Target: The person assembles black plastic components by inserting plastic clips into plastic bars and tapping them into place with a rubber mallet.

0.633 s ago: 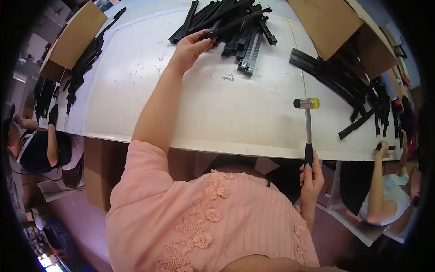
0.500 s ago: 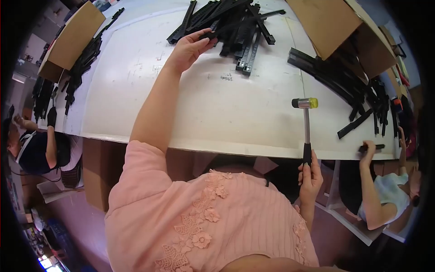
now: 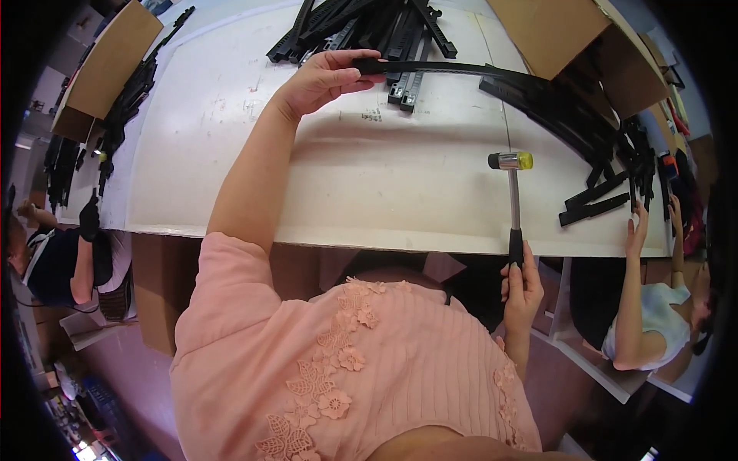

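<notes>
My left hand (image 3: 327, 81) is closed round the end of a long, thin black plastic strip (image 3: 450, 68). The strip stretches rightward above the table, bending slightly at its far part. At the table's near edge, my right hand (image 3: 523, 290) grips a mallet (image 3: 510, 160) by its black handle. The mallet stands with its head up, one face black and the other yellow, on a metal shaft. Beyond my left hand lies a heap of black plastic strips (image 3: 361, 27), some with slots along them.
The white tabletop (image 3: 400, 192) spreads before me. At right, more black strips (image 3: 546, 127) lie by a cardboard box (image 3: 553, 34); a co-worker's hand (image 3: 636, 230) reaches among them. At left stand another box (image 3: 108, 65), black strips (image 3: 127, 115) and a co-worker's gloved hand (image 3: 90, 219).
The strip in my left hand has swung away from the heap to point rightward. My right hand still holds the mallet up. The co-worker at right has set down a black piece.
</notes>
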`<state>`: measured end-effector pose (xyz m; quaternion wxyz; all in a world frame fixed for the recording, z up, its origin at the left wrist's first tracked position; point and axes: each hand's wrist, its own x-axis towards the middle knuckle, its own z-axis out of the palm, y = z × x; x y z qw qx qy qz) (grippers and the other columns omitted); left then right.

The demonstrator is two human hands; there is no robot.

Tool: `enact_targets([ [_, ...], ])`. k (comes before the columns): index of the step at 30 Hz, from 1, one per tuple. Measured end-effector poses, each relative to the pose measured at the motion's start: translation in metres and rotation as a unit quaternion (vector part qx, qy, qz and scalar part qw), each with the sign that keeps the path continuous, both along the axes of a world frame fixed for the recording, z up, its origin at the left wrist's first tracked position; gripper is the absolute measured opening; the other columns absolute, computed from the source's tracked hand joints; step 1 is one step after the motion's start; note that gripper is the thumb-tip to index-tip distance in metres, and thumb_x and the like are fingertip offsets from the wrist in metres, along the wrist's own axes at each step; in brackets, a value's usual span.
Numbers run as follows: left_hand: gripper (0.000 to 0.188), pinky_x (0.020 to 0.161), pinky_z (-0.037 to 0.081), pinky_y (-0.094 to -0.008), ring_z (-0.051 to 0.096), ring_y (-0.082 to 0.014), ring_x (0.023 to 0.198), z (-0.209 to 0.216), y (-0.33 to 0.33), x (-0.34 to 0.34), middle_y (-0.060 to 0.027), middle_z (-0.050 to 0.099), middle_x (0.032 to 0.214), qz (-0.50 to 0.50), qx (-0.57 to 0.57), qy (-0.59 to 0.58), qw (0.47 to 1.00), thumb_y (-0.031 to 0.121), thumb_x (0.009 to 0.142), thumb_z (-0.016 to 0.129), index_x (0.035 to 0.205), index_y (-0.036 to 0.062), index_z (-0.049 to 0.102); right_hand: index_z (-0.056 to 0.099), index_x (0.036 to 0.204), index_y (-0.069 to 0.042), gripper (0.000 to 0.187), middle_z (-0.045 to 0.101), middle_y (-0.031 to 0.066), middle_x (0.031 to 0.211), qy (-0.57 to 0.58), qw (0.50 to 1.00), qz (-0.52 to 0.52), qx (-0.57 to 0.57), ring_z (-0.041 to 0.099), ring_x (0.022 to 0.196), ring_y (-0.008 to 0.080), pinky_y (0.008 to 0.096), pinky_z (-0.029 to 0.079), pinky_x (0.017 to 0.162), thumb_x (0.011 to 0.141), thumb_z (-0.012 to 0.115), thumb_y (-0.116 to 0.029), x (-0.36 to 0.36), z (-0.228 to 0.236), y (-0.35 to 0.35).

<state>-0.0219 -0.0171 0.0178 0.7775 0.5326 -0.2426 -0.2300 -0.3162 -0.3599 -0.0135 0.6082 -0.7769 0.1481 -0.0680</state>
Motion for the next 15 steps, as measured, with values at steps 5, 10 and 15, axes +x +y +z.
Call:
enact_targets([
  [5,0.041,0.094,0.046,-0.0313,0.059,-0.0248,0.105,0.0005,-0.003,-0.0022,-0.0128,0.058,0.114,-0.023,-0.007,-0.012,1.0,0.005,0.084,0.058,0.123,-0.002,0.049,0.042,0.133,-0.006,0.042,0.055,0.0003,0.079,0.002,1.0,0.001,0.005,0.038,0.053,0.0014,0.0144,0.031,0.046,0.091,0.047,-0.006,0.0011,-0.0011,0.0001],
  [10,0.053,0.093,0.047,-0.033,0.057,-0.0281,0.106,0.0005,-0.0035,-0.001,-0.0158,0.055,0.119,-0.031,0.023,-0.012,0.999,0.014,0.08,0.067,0.126,-0.0023,0.046,0.041,0.133,-0.006,0.042,0.055,0.0003,0.077,-0.012,1.0,0.008,0.0,0.039,0.051,0.0008,0.0141,0.03,0.043,0.092,0.046,-0.007,0.0018,-0.0045,-0.0008],
  [15,0.055,0.092,0.047,-0.0329,0.057,-0.0286,0.107,0.0023,-0.0028,-0.002,-0.0163,0.054,0.12,-0.035,0.025,-0.014,0.999,0.016,0.079,0.068,0.126,-0.0024,0.046,0.042,0.133,-0.006,0.042,0.055,0.0001,0.077,-0.008,1.0,0.008,-0.006,0.039,0.052,0.0008,0.0139,0.03,0.044,0.092,0.046,-0.007,0.0024,-0.0037,-0.0005],
])
